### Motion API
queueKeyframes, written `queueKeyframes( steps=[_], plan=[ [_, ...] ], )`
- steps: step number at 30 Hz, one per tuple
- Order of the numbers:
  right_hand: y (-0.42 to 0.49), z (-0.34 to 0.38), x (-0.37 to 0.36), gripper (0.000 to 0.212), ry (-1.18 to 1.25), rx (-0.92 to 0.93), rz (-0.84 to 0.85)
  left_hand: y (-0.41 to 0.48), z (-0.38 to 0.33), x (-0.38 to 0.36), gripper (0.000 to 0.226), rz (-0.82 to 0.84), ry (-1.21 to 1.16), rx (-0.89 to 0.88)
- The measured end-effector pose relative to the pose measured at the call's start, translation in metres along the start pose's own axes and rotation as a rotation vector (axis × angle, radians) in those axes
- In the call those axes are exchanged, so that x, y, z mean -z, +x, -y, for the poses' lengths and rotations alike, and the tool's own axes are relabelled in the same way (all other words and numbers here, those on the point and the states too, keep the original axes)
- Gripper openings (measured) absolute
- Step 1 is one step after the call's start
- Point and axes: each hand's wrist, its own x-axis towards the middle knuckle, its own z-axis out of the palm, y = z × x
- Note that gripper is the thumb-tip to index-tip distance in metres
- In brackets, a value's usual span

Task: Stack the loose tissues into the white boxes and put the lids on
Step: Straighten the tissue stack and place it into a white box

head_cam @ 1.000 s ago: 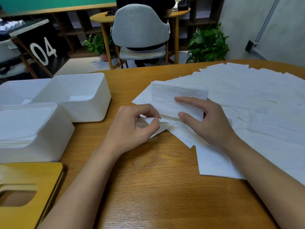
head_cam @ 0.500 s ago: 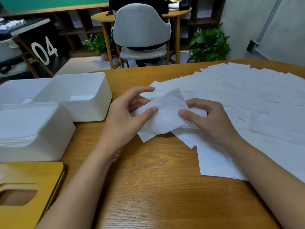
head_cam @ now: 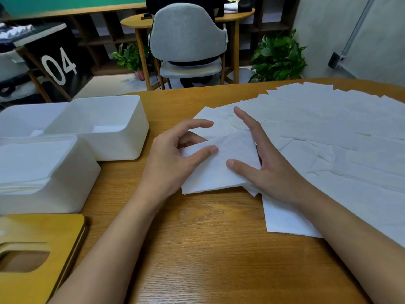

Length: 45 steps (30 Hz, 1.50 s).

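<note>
We have lifted one tissue (head_cam: 221, 170) off the pile (head_cam: 328, 132): left hand (head_cam: 171, 163) pinches it, right hand (head_cam: 274, 174) braces it straight-fingered, ready for the near-left box (head_cam: 65, 194).

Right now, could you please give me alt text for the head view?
A person folds a tissue at a wooden table: the left hand pinches its edge, and the right hand steadies it with straight fingers. To the right lie loose tissues; at left sit white boxes and a wooden lid.
</note>
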Motion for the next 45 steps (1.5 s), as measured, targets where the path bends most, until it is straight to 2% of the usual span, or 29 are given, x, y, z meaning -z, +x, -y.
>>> queueKeyframes(
  steps=[6, 8, 10, 12, 16, 22, 25, 29, 35, 39, 43, 45],
  plan=[
    [0.0, -0.001, 0.001, 0.08, 0.012, 0.06, -0.051, -0.001, 0.005, -0.011, 0.042, -0.115, 0.093, -0.016],
    [0.001, -0.002, 0.004, 0.079, 0.063, 0.079, -0.095, 0.001, 0.005, -0.01, 0.048, -0.093, 0.055, 0.103],
    [0.002, -0.004, 0.007, 0.076, 0.108, 0.083, -0.131, 0.001, 0.002, -0.007, 0.047, -0.002, -0.078, 0.257],
    [0.004, -0.006, 0.009, 0.073, 0.131, 0.065, -0.141, 0.001, -0.001, -0.005, 0.045, 0.01, -0.126, 0.303],
    [0.002, -0.004, 0.011, 0.056, 0.142, 0.012, -0.07, 0.001, -0.002, -0.007, 0.046, -0.033, -0.166, 0.277],
    [0.001, -0.003, 0.014, 0.032, 0.205, -0.018, -0.003, 0.002, 0.003, -0.005, 0.047, -0.015, -0.098, 0.216],
    [0.003, -0.011, 0.016, 0.033, 0.171, -0.08, -0.084, 0.002, 0.005, -0.005, 0.055, 0.002, -0.097, 0.199],
    [0.006, -0.019, 0.02, 0.037, 0.104, -0.083, -0.255, 0.003, 0.016, -0.002, 0.07, 0.038, 0.231, 0.142],
    [0.008, -0.026, 0.019, 0.036, 0.038, -0.091, -0.296, -0.001, 0.025, -0.002, 0.046, 0.284, 0.566, 0.014],
    [0.009, -0.027, 0.019, 0.036, 0.041, -0.088, -0.312, 0.0, 0.027, -0.002, 0.009, 0.279, 0.555, -0.09],
    [0.008, -0.024, 0.018, 0.034, 0.053, -0.09, -0.295, -0.002, 0.023, -0.003, 0.007, 0.266, 0.574, -0.156],
    [0.008, -0.023, 0.018, 0.032, 0.05, -0.087, -0.287, -0.003, 0.017, -0.002, 0.003, 0.234, 0.503, -0.164]
  ],
)
